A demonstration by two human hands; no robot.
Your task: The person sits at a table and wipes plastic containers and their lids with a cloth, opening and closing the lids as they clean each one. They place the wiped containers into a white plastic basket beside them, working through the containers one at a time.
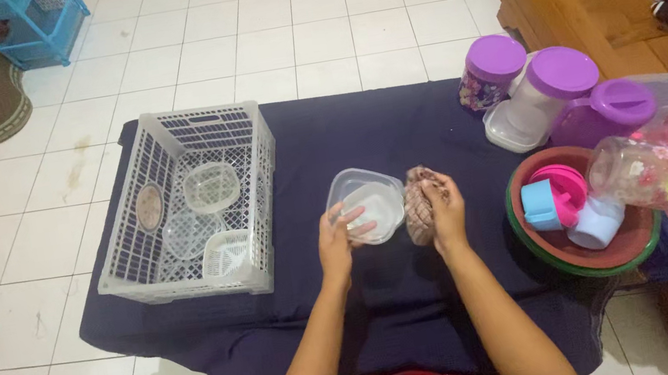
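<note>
My left hand grips a clear plastic container by its near edge, holding it just above the dark blue cloth. Beside it, my right hand is closed around a bunched brownish patterned rag, which touches the container's right side. Both forearms reach in from the bottom of the head view.
A white lattice crate with several clear containers stands at left on the cloth. At right are a red-brown bowl of small cups, purple-lidded jars, a purple jug and a clear jar lying tilted. White tiled floor surrounds.
</note>
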